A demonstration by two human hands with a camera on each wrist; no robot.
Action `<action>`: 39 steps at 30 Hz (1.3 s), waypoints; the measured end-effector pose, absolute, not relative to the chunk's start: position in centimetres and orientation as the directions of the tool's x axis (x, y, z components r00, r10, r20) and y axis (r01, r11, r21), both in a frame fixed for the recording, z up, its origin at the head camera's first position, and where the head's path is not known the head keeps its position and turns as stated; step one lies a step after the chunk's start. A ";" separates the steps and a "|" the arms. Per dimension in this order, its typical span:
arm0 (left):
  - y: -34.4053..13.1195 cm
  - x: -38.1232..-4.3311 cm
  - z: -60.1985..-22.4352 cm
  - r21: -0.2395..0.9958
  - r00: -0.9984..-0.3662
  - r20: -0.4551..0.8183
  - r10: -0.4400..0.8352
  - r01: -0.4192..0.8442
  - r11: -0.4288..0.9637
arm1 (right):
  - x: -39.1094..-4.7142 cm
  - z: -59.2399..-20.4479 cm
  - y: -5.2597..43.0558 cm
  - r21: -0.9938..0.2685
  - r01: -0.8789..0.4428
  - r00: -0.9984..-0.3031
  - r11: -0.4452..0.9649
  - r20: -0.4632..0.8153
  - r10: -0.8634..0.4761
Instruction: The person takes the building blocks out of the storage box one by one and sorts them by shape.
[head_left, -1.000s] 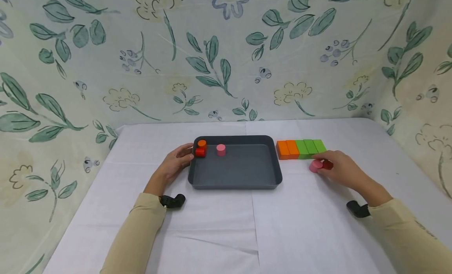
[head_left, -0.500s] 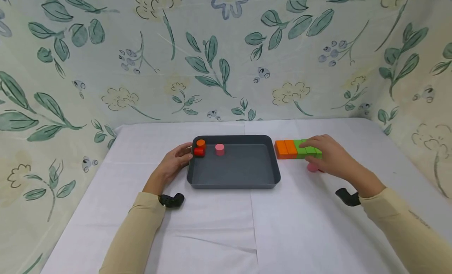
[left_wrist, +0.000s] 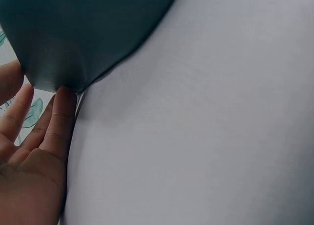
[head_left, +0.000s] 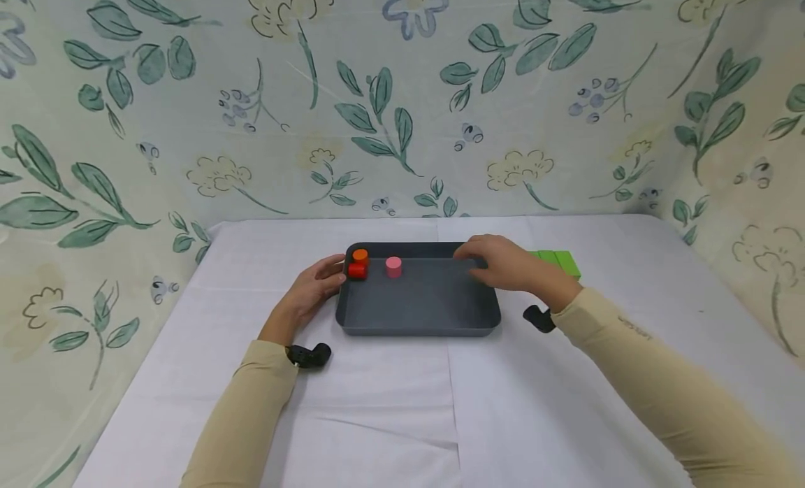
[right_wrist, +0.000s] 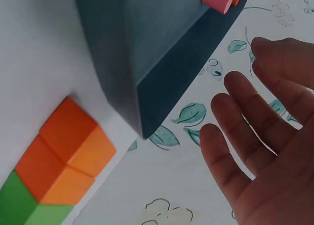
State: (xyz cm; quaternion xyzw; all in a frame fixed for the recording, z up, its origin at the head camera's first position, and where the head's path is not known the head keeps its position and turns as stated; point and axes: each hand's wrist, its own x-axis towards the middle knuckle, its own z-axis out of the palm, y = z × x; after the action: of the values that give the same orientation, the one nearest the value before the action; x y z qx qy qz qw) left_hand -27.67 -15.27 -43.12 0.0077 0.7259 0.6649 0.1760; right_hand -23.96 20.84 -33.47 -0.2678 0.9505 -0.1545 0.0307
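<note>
A dark grey tray [head_left: 421,303] lies on the white cloth. In its far left corner are an orange cylinder [head_left: 360,256] and a red cylinder [head_left: 357,270]; a pink cylinder [head_left: 393,267] stands to their right. My left hand [head_left: 309,286] touches the tray's left side with nearly straight fingers, as the left wrist view confirms. Over the tray's right end hovers my right hand [head_left: 503,264], its fingers relaxed and spread, nothing between them in the right wrist view.
Green blocks [head_left: 556,260] sit right of the tray, joined in a row to orange blocks [right_wrist: 68,141] that my right hand hides in the head view. A leaf-patterned cloth [head_left: 377,173] hangs behind the table.
My right hand has let go of a pink cylinder beside the green blocks and moved left over the tray's right end. That cylinder and the dark red one near it are now hidden. My left hand stays put.
</note>
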 end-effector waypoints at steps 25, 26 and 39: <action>-15.1 -27.6 -43.6 0.966 -0.933 -0.256 0.254 -0.241 0.089 | -29.3 -36.3 8.0 -0.360 -0.428 -0.846 0.829 -0.161 -0.507; -15.1 -27.6 -43.6 0.967 -0.933 -0.255 0.254 -0.241 0.087 | -29.3 -36.4 7.9 -0.367 -0.417 -0.851 0.831 -0.162 -0.499; -15.2 -27.6 -43.2 0.967 -0.936 -0.253 0.245 -0.236 0.097 | -30.3 -38.1 8.2 -0.474 -0.319 -0.861 0.821 -0.216 -0.460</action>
State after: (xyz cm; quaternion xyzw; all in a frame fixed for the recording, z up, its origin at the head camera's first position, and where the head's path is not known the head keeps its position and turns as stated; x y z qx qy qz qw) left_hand -27.57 -15.25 -43.15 0.0028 0.7186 0.6720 0.1789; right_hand -30.34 8.19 -38.12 -0.2070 0.9402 -0.2161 0.1626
